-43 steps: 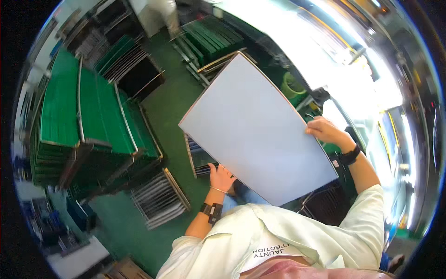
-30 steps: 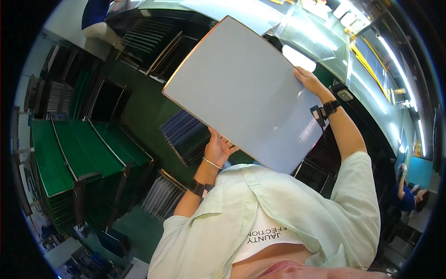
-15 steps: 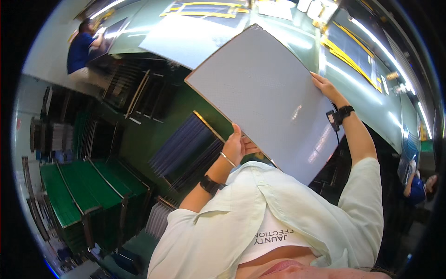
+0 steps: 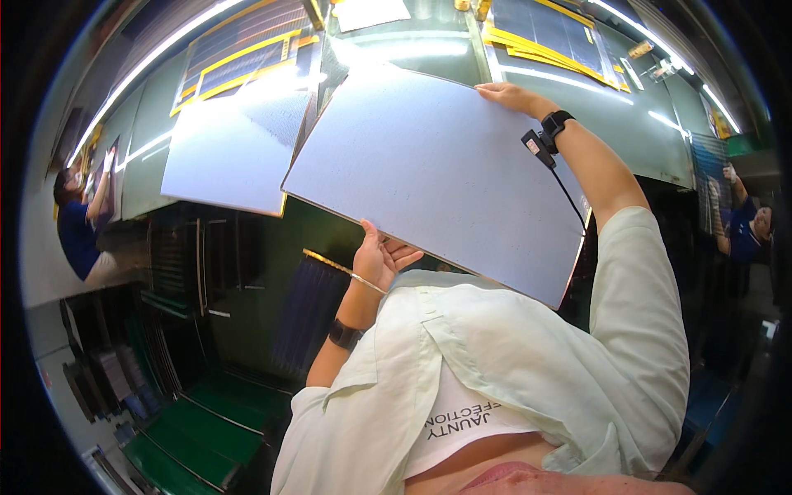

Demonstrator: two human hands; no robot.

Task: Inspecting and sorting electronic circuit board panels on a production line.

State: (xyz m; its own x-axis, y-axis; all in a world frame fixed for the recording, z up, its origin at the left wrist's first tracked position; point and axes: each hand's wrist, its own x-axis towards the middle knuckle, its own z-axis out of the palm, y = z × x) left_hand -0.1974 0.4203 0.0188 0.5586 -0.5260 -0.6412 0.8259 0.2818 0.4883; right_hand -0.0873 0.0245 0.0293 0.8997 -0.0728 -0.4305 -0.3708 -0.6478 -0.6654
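Note:
A large, thin, rectangular panel (image 4: pixel 445 173) with a pale grey-blue, finely dotted face is held out in front of me. My left hand (image 4: pixel 383 259) is closed on its near long edge, with the thumb at the rim and the fingers partly underneath. My right hand (image 4: pixel 520 99) grips the far edge near the right, its fingertips bent over the rim. A similar pale panel (image 4: pixel 227 161) lies on the bench to the left, close to the held panel's left corner. From the picture I cannot tell whether the two touch.
The green bench (image 4: pixel 569 111) runs across the far side, bearing yellow-edged frames (image 4: pixel 561 41) and a white sheet (image 4: pixel 371 12). Racks with green sheets (image 4: pixel 206 421) stand at lower left. Co-workers in blue are at far left (image 4: pixel 78 219) and far right (image 4: pixel 747 223).
My view has turned, and the bench sits differently in it. The held panel has swung round so its long edges run more crosswise. Both hands keep their grip on it.

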